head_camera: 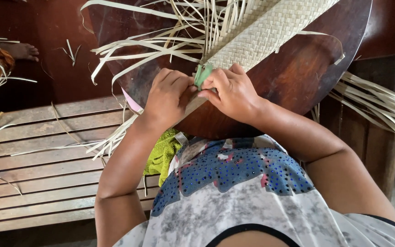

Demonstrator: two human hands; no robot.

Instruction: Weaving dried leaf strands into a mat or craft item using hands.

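A slatted wooden desk fills the lower left. Above it, a round dark wooden board rests tilted on the person's lap, carrying a pale woven palm-leaf mat with loose strips fanning leftward. Both hands meet at the mat's near corner: the left hand and right hand, fingers closed, pinch a small green strip between them. Pulled too hard, the dry strip could likely split, or the corner weave slacken.
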